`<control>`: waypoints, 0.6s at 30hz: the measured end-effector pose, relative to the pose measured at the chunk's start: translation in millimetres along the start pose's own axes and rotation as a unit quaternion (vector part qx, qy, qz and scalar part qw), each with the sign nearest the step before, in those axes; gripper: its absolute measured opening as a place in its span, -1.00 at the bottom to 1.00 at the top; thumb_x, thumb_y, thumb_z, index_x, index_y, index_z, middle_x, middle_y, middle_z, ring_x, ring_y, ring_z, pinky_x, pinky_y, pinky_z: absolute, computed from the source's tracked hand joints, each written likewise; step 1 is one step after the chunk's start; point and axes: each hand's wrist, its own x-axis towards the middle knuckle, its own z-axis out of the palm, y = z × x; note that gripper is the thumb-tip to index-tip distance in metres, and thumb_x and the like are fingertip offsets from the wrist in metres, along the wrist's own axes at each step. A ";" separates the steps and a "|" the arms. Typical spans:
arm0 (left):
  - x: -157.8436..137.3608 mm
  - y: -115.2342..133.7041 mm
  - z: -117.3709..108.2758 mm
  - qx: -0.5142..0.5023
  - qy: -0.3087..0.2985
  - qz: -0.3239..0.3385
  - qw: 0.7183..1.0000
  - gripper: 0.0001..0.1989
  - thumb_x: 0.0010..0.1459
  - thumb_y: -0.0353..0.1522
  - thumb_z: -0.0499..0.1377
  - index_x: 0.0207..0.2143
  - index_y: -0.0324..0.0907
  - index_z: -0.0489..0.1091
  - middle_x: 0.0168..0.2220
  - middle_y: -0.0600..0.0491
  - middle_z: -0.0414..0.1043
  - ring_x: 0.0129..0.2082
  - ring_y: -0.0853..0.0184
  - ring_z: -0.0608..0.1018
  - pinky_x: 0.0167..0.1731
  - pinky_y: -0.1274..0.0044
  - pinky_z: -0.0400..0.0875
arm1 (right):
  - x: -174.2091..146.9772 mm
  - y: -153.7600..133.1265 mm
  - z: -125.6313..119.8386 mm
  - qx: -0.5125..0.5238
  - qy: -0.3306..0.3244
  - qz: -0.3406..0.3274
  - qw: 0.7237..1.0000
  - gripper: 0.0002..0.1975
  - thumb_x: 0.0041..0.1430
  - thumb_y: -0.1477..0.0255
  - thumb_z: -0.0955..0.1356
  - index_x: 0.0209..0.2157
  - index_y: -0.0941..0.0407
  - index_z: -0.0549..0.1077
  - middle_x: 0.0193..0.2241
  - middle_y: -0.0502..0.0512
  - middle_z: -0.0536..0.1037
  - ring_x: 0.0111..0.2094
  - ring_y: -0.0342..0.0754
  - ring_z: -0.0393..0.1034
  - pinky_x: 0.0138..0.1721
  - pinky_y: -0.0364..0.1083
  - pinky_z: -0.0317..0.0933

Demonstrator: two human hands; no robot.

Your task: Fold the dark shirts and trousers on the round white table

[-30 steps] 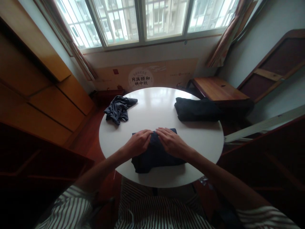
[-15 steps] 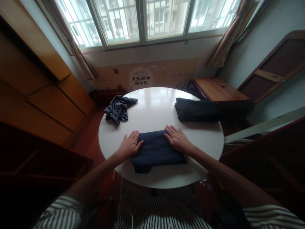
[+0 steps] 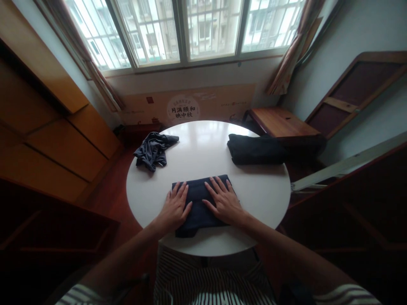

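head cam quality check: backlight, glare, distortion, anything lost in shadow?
Head view: strong backlight from the barred window, with glare on the far half of the round white table. Wide-angle distortion bends the window frame and the walls. The wooden furniture at the sides falls into deep shadow. Both hands, left and right, are sharp and lie flat on the folded dark navy cloth.

The flat left hand (image 3: 174, 208) and right hand (image 3: 223, 202) hide much of the folded dark navy cloth (image 3: 199, 202), so its middle folds cannot be read. The black folded garment (image 3: 254, 149) runs off the round white table (image 3: 206, 148) into shadow, its far end indistinct. Both striped sleeves are cut off by the bottom edge.
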 end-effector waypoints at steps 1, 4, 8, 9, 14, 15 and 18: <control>-6.3 -4.6 2.6 -0.022 0.018 -0.032 0.999 -0.33 0.33 -0.14 0.02 0.39 -0.22 -0.04 0.41 -0.22 -0.07 0.41 -0.03 -0.06 0.30 0.05 0.02 | -4.7 7.2 -0.3 0.008 0.009 0.032 0.999 -0.29 0.33 0.03 0.20 0.35 0.14 0.16 0.39 0.30 0.02 0.39 0.32 -0.19 0.32 0.35 -0.21; -18.9 -13.8 7.9 -0.105 0.069 -0.140 0.982 -0.08 0.19 -0.02 0.19 0.39 -0.25 -0.14 0.39 -0.34 -0.08 0.39 -0.10 0.02 0.27 0.05 0.12 | -13.4 28.9 -0.8 0.082 0.036 0.109 0.990 -0.17 0.27 0.03 0.27 0.38 0.23 0.02 0.39 0.41 -0.01 0.40 0.31 -0.20 0.33 0.28 -0.10; -16.2 -18.9 5.9 -0.303 0.092 -0.221 0.922 0.07 0.03 -0.13 0.38 0.38 -0.17 -0.22 0.23 -0.36 0.25 0.16 -0.02 0.45 0.07 0.17 0.46 | -7.0 53.1 -4.0 0.293 0.063 0.157 0.941 0.16 0.00 0.07 0.48 0.41 0.20 -0.20 0.35 0.49 0.05 0.34 0.27 0.03 0.25 0.20 0.14; -13.2 -19.2 4.0 -0.359 0.087 -0.230 0.900 0.07 0.01 -0.18 0.41 0.37 -0.14 -0.20 0.17 -0.33 0.34 0.07 0.03 0.54 -0.02 0.22 0.53 | -2.7 57.2 -6.8 0.357 0.059 0.178 0.915 0.24 -0.10 0.11 0.54 0.41 0.21 -0.21 0.33 0.53 0.09 0.28 0.29 0.16 0.18 0.19 0.25; -3.3 -8.9 -8.1 -0.498 0.039 -0.223 0.837 -0.34 -0.06 -0.24 0.44 0.08 -0.18 0.32 -0.03 -0.16 0.54 -0.08 0.07 0.62 -0.08 0.25 0.57 | 18.2 65.2 -30.6 0.561 -0.017 0.250 0.789 -0.07 -0.31 0.31 0.62 0.14 0.25 0.33 -0.07 0.38 0.56 -0.13 0.19 0.53 -0.15 0.10 0.47; -4.2 -5.2 -10.0 -0.496 0.043 -0.210 0.841 -0.40 -0.05 -0.21 0.43 0.02 -0.18 0.38 -0.04 -0.13 0.55 -0.05 0.06 0.60 -0.03 0.23 0.54 | 19.5 65.3 -34.5 0.579 -0.035 0.244 0.777 -0.24 -0.31 0.33 0.62 0.00 0.24 0.45 -0.17 0.29 0.61 -0.18 0.16 0.54 -0.14 0.10 0.47; -12.4 3.3 -13.0 -0.487 0.069 -0.190 0.850 -0.42 0.00 -0.13 0.38 0.04 -0.16 0.41 0.01 -0.07 0.52 0.06 0.05 0.53 0.11 0.22 0.43 | 14.6 64.0 -38.9 0.612 -0.036 0.220 0.759 -0.51 -0.30 0.35 0.62 -0.28 0.20 0.53 -0.31 0.13 0.62 -0.24 0.08 0.53 -0.10 0.09 0.43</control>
